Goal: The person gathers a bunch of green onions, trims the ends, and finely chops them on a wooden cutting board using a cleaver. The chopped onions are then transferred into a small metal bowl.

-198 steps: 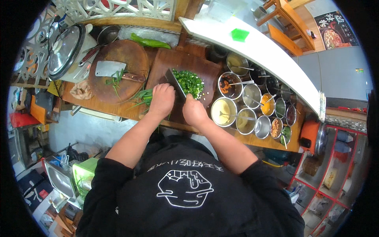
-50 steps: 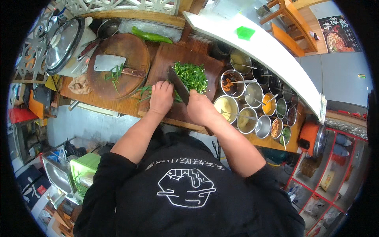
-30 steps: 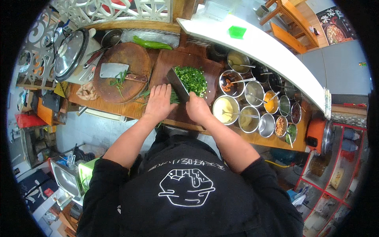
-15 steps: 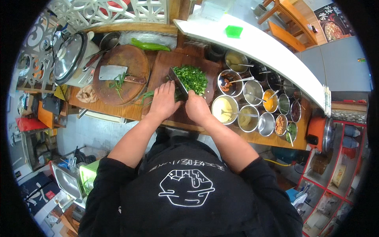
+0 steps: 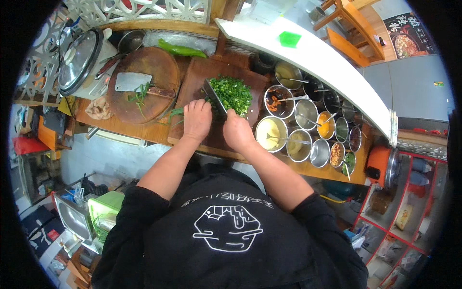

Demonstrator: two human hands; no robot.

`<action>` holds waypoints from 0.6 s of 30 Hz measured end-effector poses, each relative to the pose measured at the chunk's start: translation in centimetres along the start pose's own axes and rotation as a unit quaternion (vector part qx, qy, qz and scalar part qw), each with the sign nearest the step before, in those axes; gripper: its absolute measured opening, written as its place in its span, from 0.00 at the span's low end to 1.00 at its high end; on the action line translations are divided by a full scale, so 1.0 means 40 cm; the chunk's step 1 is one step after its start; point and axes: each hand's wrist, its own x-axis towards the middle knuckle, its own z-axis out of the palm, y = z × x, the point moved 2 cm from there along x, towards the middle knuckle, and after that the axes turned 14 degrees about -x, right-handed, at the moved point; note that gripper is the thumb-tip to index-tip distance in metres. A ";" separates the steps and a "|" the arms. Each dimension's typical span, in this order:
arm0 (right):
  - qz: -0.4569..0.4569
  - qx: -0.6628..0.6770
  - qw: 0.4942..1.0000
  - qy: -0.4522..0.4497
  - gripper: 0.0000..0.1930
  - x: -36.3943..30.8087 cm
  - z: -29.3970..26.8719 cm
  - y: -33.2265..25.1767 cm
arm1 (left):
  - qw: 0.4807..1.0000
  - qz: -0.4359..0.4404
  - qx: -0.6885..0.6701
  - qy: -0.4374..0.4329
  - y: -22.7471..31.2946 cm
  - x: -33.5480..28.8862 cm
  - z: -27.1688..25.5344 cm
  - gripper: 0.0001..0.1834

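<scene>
A rectangular brown cutting board lies before me with a heap of chopped scallions on it. My right hand is closed round the handle of a kitchen knife; its blade stands on edge against the heap's left side. Left of the blade, my left hand is closed with bent fingers, pressing down on uncut scallion stalks, which stick out on its left. Its fingertips are close to the blade, and most of the stalks under it are hidden.
At left, a round chopping block carries a cleaver and loose green stalks. Several metal bowls with spoons crowd the right, below a white shelf. A lidded pot, a cloth and a green pepper are farther left.
My left thumb has drawn in toward the fingers, away from the blade. The knife stays beside the heap in my right hand. The whole view has shifted slightly.
</scene>
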 end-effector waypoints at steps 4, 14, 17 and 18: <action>0.006 -0.027 0.999 -0.038 0.07 -0.011 -0.104 -0.035 | 1.000 -0.001 0.023 -0.011 -0.013 -0.008 0.017 0.09; 0.008 -0.046 0.996 -0.073 0.06 0.014 -0.019 -0.052 | 0.996 -0.015 0.047 -0.070 -0.012 -0.006 0.014 0.10; -0.007 -0.041 0.997 -0.070 0.07 0.030 -0.042 -0.038 | 0.999 -0.006 0.017 -0.047 -0.012 0.006 0.008 0.10; 0.007 -0.047 0.994 -0.100 0.08 0.026 -0.051 -0.040 | 0.999 -0.007 0.023 -0.047 -0.018 0.003 0.012 0.10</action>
